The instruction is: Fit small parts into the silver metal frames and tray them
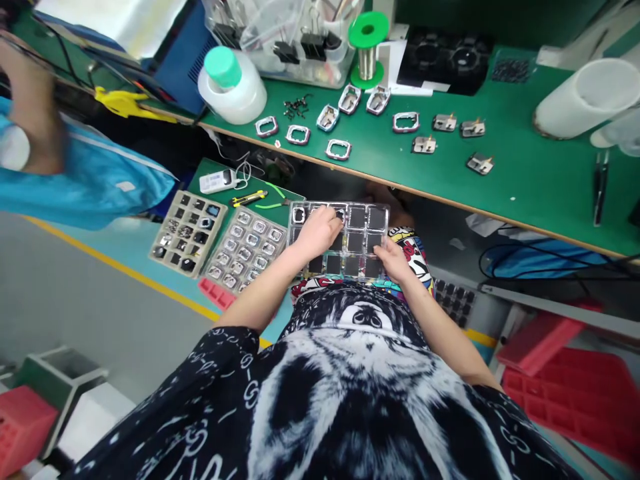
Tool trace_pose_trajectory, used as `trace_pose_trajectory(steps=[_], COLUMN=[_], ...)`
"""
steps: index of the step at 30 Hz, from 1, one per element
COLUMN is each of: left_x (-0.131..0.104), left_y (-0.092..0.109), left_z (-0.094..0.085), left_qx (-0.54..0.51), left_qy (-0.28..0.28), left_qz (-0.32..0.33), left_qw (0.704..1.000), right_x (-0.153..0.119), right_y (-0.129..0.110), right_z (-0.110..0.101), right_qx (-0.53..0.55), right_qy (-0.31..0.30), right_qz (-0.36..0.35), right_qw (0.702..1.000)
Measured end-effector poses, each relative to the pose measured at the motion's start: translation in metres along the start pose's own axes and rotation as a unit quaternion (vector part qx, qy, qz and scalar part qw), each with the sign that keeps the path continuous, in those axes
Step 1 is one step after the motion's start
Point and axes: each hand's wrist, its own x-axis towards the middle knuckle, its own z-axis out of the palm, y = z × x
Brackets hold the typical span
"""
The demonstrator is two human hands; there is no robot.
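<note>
A clear plastic tray (356, 243) with square compartments rests over my lap. My right hand (395, 259) grips its right edge, fingers wrapped round the rim. Over the tray's upper left part is my left hand (323, 230), its fingers pressed together near a small frame part; what they hold is too small to make out. One watch-like frame (299, 215) sits in the top left compartment. To the left are a clear tray of metal frames (244, 248) and a beige tray of dark parts (187, 233).
The green bench (300, 159) ahead bears loose frames (339, 150), a bottle (233, 93), a solder spool (367, 57) and tweezers (600, 187). Cutters (275, 197) and a yellow knife (249, 199) lie left. A person's blue sleeve (100, 167) is at far left.
</note>
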Motion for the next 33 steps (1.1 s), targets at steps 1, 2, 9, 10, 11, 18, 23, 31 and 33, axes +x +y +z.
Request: trace_pose_trajectory(steps=[1, 2, 9, 10, 11, 18, 23, 31, 33], left_x=[0.001, 0.001, 0.003, 0.003, 0.004, 0.042, 0.073, 0.062, 0.053], left_y=[-0.001, -0.002, -0.004, -0.004, -0.004, -0.016, -0.039, -0.055, -0.039], left_z=[0.001, 0.001, -0.009, -0.016, -0.025, -0.098, -0.108, -0.108, -0.104], left_qx=[-0.001, 0.002, 0.026, 0.025, 0.023, 0.005, -0.001, -0.055, -0.095], left_qy=[-0.004, -0.011, -0.014, 0.003, 0.028, 0.203, 0.164, 0.179, 0.197], left_qz=[-0.002, -0.002, 0.013, 0.008, -0.003, -0.062, -0.050, -0.004, -0.008], left_qw=[1.000, 1.000, 0.999, 1.000, 0.999, 0.977, 0.985, 0.982, 0.976], right_x=[0.001, 0.002, 0.003, 0.002, 0.002, -0.001, 0.000, -0.001, 0.000], right_y=[0.000, 0.001, 0.001, 0.001, 0.001, 0.005, 0.004, 0.004, 0.005], right_z=[0.000, -0.001, 0.002, 0.003, 0.003, -0.007, -0.006, -0.006, -0.002], right_qx=[-0.001, -0.003, 0.007, 0.010, 0.013, 0.013, 0.021, 0.031, 0.036], right_qy=[-0.004, -0.007, -0.025, -0.028, -0.032, -0.036, -0.034, -0.013, -0.016], right_qz=[0.000, 0.000, -0.002, -0.002, -0.001, 0.005, 0.004, 0.009, 0.012], right_qw=[1.000, 1.000, 1.000, 1.000, 0.999, 0.999, 0.999, 0.999, 0.999])
